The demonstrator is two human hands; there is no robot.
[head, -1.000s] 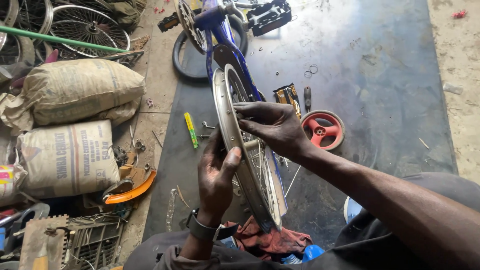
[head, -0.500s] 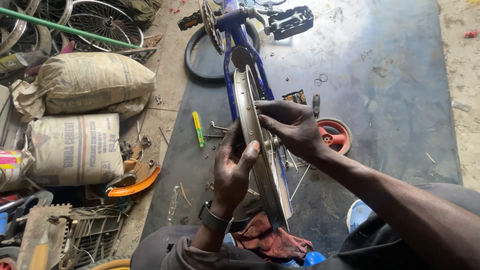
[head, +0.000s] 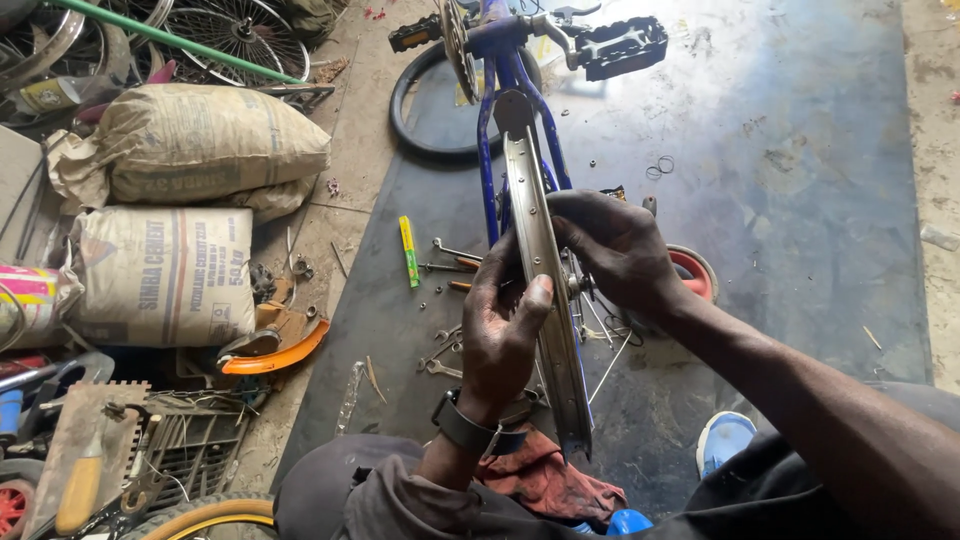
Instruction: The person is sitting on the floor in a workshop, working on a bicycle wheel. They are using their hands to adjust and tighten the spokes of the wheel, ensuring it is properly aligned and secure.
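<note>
A bare silver bicycle wheel rim [head: 528, 200] stands edge-on in front of me, mounted in a blue bicycle frame [head: 492, 110] that lies upside down. My left hand [head: 500, 335] grips the rim from the left, thumb across its outer face. From the right, my right hand [head: 615, 250] holds the rim with its fingers curled over the edge near the spokes [head: 600, 335]. The black pedal [head: 622, 45] and crank stick up at the top.
Wrenches [head: 450, 262] and a yellow-green tool [head: 408, 250] lie on the dark mat [head: 800, 200]. A red small wheel [head: 695, 272] is behind my right wrist. Cement sacks [head: 165, 270], an orange mudguard [head: 275, 350], a black tyre [head: 420, 130] and spare wheels sit left.
The view has shifted so the rim sits more centred and upright. My left hand has slid slightly up the rim; both hands keep their hold.
</note>
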